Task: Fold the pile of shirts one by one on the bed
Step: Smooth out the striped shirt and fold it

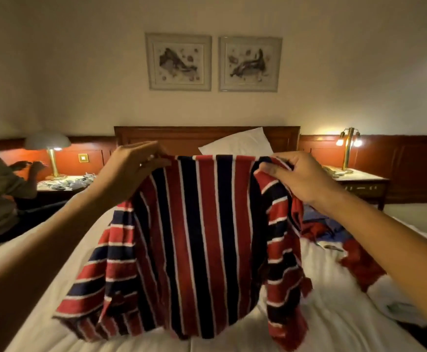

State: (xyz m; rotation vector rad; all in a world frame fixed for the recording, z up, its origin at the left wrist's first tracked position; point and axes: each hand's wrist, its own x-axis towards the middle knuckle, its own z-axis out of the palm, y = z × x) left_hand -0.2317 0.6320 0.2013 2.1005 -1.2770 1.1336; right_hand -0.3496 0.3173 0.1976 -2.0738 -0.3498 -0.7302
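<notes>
Fingers (152,150) of the left hand (133,165) and right hand (300,175) pinch the top edge of the striped shirt (207,224), one hand at each shoulder. The shirt hangs spread below them, over the bed (330,280).

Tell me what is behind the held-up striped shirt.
Behind the striped shirt, a white pillow stands at the wooden headboard; only its upper part shows. The shirt covers its lower part and the middle of the bed.

Red, navy and white striped shirt (204,224); white bed (321,323); brown headboard (182,138).
</notes>
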